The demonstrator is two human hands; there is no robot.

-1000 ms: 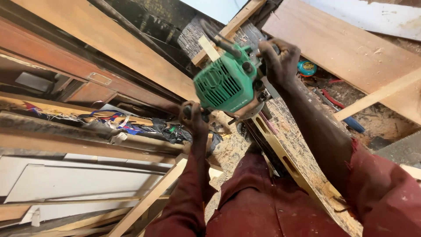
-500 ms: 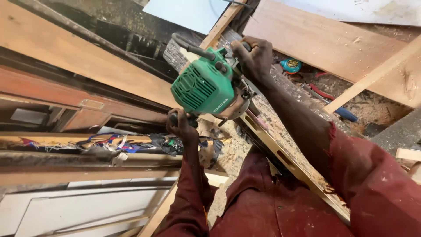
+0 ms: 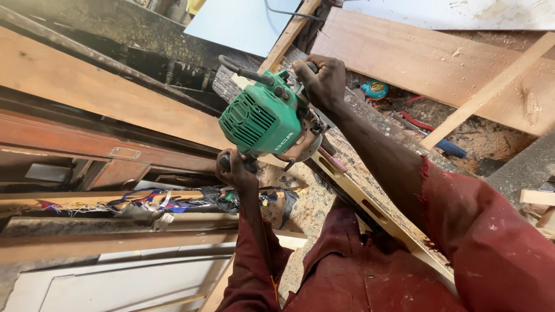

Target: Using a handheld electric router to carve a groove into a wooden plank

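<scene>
I hold a green motor saw (image 3: 263, 118) with both hands over a rough log (image 3: 370, 124) that runs from the upper middle down to the right. My right hand (image 3: 321, 81) grips the saw's top handle at its far side. My left hand (image 3: 234, 169) is closed on the lower handle under the green housing. A black bar (image 3: 245, 72) sticks out from the top of the saw. The blade is hidden behind the housing. Dark red sleeves cover both my arms.
A long spirit level (image 3: 376, 211) lies along the log below the saw. Wide planks (image 3: 416, 55) lean at the upper right and more boards (image 3: 87, 92) at the left. A tape measure (image 3: 376, 89), a blue-handled tool (image 3: 448, 147) and sawdust lie right of the log. A pale blue sheet (image 3: 240, 23) stands at the back.
The saw and both hands have shifted a little left and down in view as my head moved. Both hands kept their hold on the handles.
</scene>
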